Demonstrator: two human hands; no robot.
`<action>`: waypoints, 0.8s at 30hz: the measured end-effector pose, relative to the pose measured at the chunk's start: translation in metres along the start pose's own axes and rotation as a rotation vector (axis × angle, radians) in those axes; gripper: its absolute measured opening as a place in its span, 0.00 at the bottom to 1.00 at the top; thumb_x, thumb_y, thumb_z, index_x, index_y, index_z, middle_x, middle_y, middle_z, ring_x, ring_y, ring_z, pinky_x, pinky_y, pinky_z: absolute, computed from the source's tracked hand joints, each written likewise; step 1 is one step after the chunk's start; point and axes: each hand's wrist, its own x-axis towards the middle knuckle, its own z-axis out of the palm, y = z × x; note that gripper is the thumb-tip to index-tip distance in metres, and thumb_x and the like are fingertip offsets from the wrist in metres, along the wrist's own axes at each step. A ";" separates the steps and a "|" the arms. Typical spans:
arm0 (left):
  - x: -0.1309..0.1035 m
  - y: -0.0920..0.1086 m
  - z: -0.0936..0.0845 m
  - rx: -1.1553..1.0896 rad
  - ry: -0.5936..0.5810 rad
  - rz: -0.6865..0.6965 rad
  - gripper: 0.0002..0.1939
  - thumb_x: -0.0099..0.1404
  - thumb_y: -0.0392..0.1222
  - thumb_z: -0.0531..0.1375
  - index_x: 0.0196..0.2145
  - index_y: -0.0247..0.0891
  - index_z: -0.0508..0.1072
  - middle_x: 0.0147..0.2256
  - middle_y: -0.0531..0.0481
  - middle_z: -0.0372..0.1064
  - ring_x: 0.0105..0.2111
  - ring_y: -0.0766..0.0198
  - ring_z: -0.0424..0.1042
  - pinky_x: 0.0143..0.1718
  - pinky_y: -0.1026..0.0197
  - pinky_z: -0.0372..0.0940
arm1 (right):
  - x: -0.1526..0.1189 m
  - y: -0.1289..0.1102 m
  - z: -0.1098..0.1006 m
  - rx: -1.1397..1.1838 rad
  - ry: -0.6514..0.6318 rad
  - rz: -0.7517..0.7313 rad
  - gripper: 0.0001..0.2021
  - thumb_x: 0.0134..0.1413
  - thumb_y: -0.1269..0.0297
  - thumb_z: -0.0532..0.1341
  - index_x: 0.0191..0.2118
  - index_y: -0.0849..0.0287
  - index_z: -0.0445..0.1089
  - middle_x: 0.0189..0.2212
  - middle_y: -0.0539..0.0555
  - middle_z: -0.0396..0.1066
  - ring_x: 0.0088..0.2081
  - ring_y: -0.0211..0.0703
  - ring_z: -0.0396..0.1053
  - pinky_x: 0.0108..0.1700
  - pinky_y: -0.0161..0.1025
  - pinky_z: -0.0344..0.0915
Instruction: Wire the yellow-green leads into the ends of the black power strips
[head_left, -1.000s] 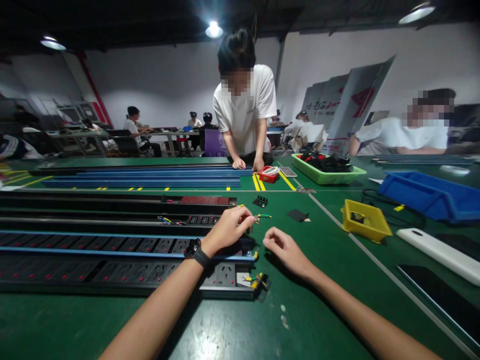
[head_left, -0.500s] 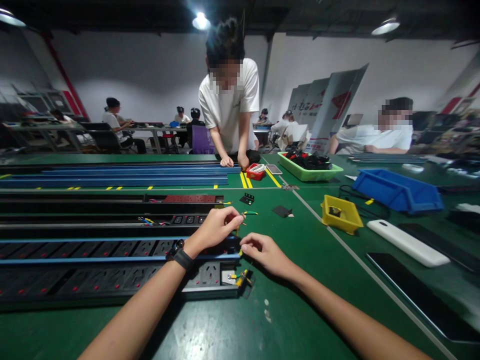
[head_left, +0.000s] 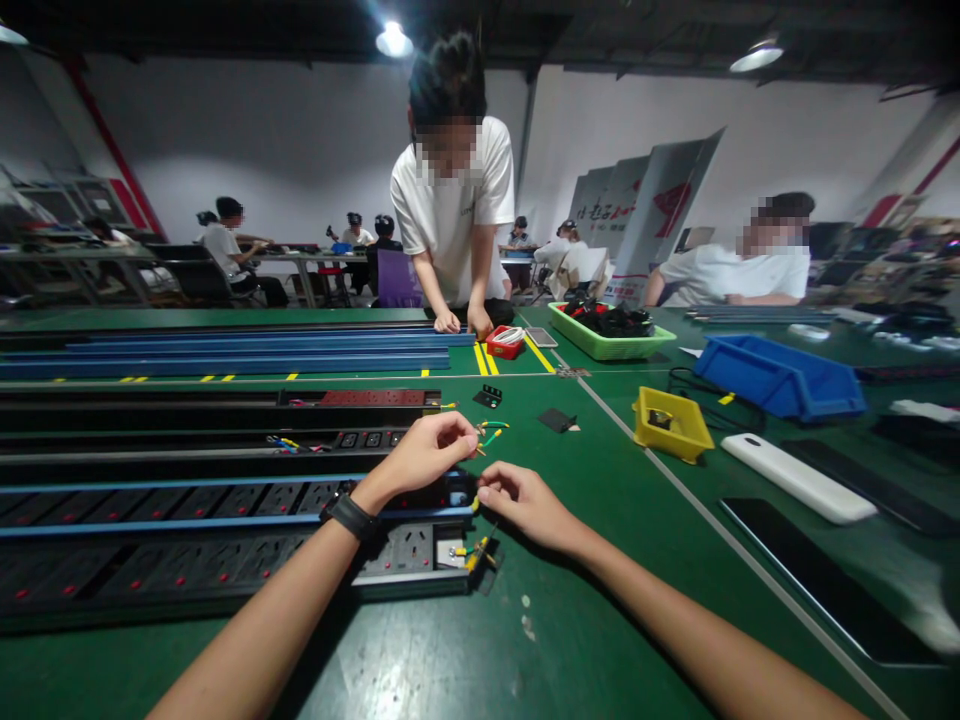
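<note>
My left hand point(head_left: 429, 452), with a dark band on its wrist, is above the end of a blue-edged socket strip point(head_left: 225, 500). Its thumb and index finger are pinched together; a small metallic tip shows by them, but what they hold is unclear. Just beyond them lies a green-yellow wire point(head_left: 491, 437). My right hand point(head_left: 531, 508) is at the end of the same strip, its fingertips closed on a short yellow wire point(head_left: 475, 504). Nearer to me, a black socket strip point(head_left: 405, 548) has yellow-green wires point(head_left: 477, 552) sticking out of its end.
Other strips point(head_left: 375, 398) and blue rails point(head_left: 262, 350) lie further back. To the right are a yellow bin point(head_left: 671, 425), a blue bin point(head_left: 780, 378), a green basket point(head_left: 609, 342), a white power bank point(head_left: 797, 478) and a phone point(head_left: 817, 580). A person point(head_left: 454, 210) leans over the table opposite.
The view has shifted slightly, moving things a little leftward. My left hand has lifted slightly off the strip's end, uncovering more of it. My right hand stays in nearly the same place.
</note>
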 end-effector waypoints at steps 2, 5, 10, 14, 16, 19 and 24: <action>-0.001 0.001 0.000 0.021 -0.021 0.002 0.13 0.68 0.50 0.61 0.35 0.35 0.74 0.33 0.47 0.77 0.31 0.64 0.73 0.34 0.62 0.67 | 0.000 0.000 -0.001 0.013 0.010 0.024 0.14 0.60 0.51 0.64 0.40 0.59 0.71 0.28 0.47 0.68 0.26 0.37 0.59 0.30 0.34 0.54; -0.002 0.003 0.000 0.085 -0.035 0.004 0.11 0.67 0.47 0.62 0.34 0.35 0.75 0.31 0.49 0.76 0.30 0.65 0.73 0.32 0.63 0.65 | -0.001 -0.002 -0.003 -0.016 -0.004 0.037 0.13 0.58 0.53 0.65 0.35 0.59 0.72 0.25 0.46 0.67 0.25 0.36 0.57 0.29 0.34 0.53; -0.005 0.007 0.001 0.223 -0.073 0.008 0.08 0.64 0.44 0.64 0.33 0.36 0.78 0.30 0.50 0.78 0.30 0.65 0.74 0.34 0.64 0.65 | -0.002 -0.003 -0.003 -0.024 -0.008 0.029 0.11 0.58 0.55 0.65 0.32 0.59 0.73 0.24 0.46 0.66 0.25 0.35 0.57 0.28 0.33 0.52; -0.008 0.008 0.002 0.315 -0.129 0.011 0.05 0.61 0.41 0.65 0.31 0.37 0.79 0.26 0.53 0.75 0.26 0.67 0.71 0.29 0.67 0.60 | -0.002 -0.001 -0.004 -0.022 -0.022 0.037 0.11 0.58 0.57 0.66 0.31 0.60 0.74 0.22 0.46 0.64 0.24 0.35 0.56 0.28 0.33 0.51; -0.008 0.009 0.002 0.351 -0.135 0.012 0.04 0.60 0.39 0.64 0.30 0.37 0.78 0.23 0.54 0.72 0.24 0.68 0.69 0.27 0.67 0.58 | -0.002 -0.001 -0.005 -0.024 -0.023 0.037 0.11 0.58 0.57 0.66 0.32 0.60 0.74 0.22 0.46 0.65 0.25 0.35 0.56 0.28 0.33 0.51; -0.009 0.010 0.001 0.390 -0.142 0.015 0.03 0.58 0.37 0.63 0.29 0.37 0.78 0.22 0.55 0.71 0.23 0.69 0.66 0.26 0.67 0.56 | -0.002 0.000 -0.005 -0.030 -0.026 0.027 0.11 0.58 0.57 0.65 0.32 0.60 0.74 0.23 0.46 0.66 0.25 0.35 0.57 0.29 0.33 0.52; -0.010 0.013 0.000 0.430 -0.177 0.018 0.03 0.57 0.37 0.63 0.27 0.37 0.77 0.22 0.56 0.70 0.23 0.69 0.66 0.26 0.67 0.55 | -0.002 0.000 -0.005 -0.026 -0.033 0.020 0.12 0.58 0.55 0.66 0.32 0.60 0.74 0.23 0.46 0.66 0.25 0.35 0.57 0.28 0.33 0.51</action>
